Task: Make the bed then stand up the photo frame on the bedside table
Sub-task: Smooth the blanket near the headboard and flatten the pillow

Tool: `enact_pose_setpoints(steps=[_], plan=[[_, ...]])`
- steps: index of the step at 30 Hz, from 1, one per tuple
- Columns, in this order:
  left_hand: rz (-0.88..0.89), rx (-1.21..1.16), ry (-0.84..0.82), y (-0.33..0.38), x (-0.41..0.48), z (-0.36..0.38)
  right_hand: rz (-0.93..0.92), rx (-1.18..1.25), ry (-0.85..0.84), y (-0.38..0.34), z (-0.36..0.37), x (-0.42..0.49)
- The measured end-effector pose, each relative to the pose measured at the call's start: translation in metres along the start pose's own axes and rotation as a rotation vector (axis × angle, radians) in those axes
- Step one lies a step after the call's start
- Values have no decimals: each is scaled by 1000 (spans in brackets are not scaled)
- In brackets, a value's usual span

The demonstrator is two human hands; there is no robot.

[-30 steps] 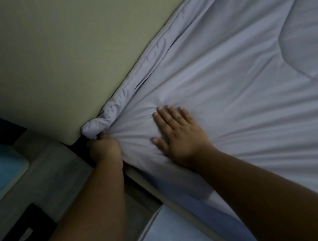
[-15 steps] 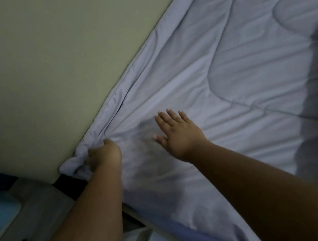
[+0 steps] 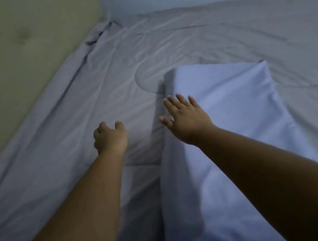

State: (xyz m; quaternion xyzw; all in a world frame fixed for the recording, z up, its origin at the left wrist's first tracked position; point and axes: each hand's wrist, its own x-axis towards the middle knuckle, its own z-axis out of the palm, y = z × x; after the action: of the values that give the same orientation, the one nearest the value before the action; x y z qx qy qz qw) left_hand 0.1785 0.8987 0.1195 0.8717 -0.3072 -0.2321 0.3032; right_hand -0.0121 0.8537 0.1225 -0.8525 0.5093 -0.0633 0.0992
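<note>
Risk: the pillow (image 3: pixel 238 119) lies askew across the grey quilt (image 3: pixel 203 39); dragging it toward the headboard (image 3: pixel 7 61) would likely ruck the cover again. Left hand (image 3: pixel 110 138) loosely curled, holding nothing, above the quilt. Right hand (image 3: pixel 185 119) flat, fingers spread, at the pillow's near corner; contact cannot be confirmed. Quilt spread flat, lightly creased, bunched at the far corner. Photo frame not in view.
</note>
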Motion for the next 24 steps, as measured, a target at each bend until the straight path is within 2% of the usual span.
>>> enact_pose_setpoints(steps=[6,11,14,17,20,24], plan=[[287,58,-150,116,-57,123,251,-6,80,156,-36,-30],[378,154,-221,149,-73,186,427,29,132,224,-25,-41],[405,304,-195,145,-59,202,543,57,145,243,-2,-36],[450,498,-56,122,-38,206,756,175,80,252,26,-35],[350,512,4,103,-28,211,873,315,165,254,46,-34],[193,426,-51,99,-16,209,865,434,230,260,49,-33]])
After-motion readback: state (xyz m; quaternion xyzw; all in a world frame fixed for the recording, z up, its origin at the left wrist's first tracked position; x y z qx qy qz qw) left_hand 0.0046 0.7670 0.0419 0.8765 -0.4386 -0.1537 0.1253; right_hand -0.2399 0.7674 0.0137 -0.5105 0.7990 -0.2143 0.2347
